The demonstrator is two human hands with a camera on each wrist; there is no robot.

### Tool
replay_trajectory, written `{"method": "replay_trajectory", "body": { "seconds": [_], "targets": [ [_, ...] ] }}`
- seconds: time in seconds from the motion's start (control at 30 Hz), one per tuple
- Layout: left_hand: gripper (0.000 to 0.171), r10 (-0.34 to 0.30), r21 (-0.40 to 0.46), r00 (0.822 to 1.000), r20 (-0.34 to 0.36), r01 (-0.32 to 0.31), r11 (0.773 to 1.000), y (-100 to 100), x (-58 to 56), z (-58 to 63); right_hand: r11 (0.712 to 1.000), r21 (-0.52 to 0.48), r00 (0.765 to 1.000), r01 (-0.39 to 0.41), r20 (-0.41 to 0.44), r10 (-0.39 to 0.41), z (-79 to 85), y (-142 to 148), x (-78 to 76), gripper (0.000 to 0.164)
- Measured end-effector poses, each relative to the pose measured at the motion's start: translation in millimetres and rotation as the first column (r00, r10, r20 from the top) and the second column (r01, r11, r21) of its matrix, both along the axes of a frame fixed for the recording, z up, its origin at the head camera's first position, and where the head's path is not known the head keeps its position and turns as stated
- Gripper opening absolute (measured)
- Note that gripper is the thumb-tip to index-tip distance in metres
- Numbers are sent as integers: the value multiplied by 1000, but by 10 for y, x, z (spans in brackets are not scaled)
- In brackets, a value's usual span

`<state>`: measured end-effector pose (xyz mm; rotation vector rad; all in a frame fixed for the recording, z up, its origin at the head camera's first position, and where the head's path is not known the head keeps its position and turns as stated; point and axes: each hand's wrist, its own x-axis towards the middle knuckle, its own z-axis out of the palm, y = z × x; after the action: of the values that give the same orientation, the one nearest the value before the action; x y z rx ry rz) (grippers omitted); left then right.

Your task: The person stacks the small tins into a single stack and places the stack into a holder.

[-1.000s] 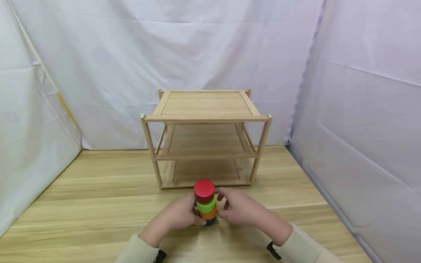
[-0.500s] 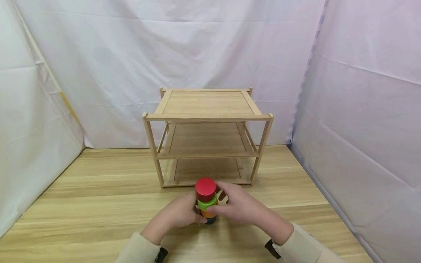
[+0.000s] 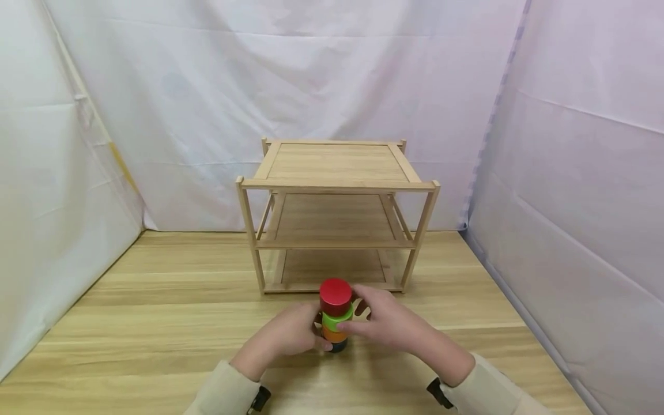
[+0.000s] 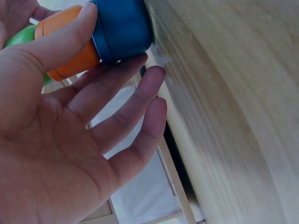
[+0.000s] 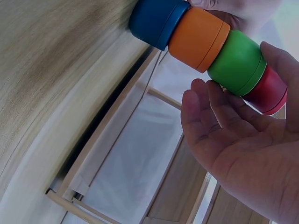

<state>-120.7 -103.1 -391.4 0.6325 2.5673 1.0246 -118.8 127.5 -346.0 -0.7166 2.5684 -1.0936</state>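
Several small round canisters stand stacked upright on the table, in front of the rack. A dark blue canister (image 5: 156, 21) is at the bottom, then an orange canister (image 5: 198, 37), a green canister (image 5: 237, 64) and a red canister (image 3: 335, 297) on top. My left hand (image 3: 294, 331) grips the stack low down, its thumb across the seam of orange and blue in the left wrist view. Higher up, my right hand (image 3: 386, 318) holds the green canister between thumb and fingers. In the head view, the hands partly cover the orange and blue ones.
A wooden rack (image 3: 337, 245) with three levels stands just behind the stack. White cloth (image 3: 332, 75) hangs at the back and on both sides of the wood-grain table (image 3: 181, 288).
My right thumb has moved up from beside the orange canister onto the front of the green one. My left hand keeps its grip low on the stack. The head view has shifted slightly.
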Motion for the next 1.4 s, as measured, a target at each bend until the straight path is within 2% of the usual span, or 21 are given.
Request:
{"method": "replay_trajectory", "body": {
  "seconds": [0.23,0.47,0.8,0.97,1.13,1.3,1.4],
  "targets": [
    [55,7,6,1000,16,-7,1000,6,-2,0,1000,1,1000,5,-9,-5,22,-2,5,49],
    [54,7,2,1000,18,-7,1000,8,1,-9,1000,-6,1000,25,-8,-25,40,-37,4,58],
    [55,6,-23,1000,-10,-7,1000,32,-4,11,999,-17,997,34,-67,-35,72,-19,22,50],
    [56,6,-21,1000,-24,-7,1000,35,-14,35,999,-4,999,43,-34,-43,79,-3,6,56],
    [54,6,-29,1000,-17,-6,1000,43,13,32,1000,22,1000,14,7,-15,29,27,-6,66],
    [55,7,-28,1000,-7,-8,1000,28,40,47,1000,15,999,-25,42,24,-75,44,-14,64],
    [56,3,-23,1000,-10,-4,1000,24,44,52,999,30,998,-22,64,20,-124,44,-15,63]
  ]
}}
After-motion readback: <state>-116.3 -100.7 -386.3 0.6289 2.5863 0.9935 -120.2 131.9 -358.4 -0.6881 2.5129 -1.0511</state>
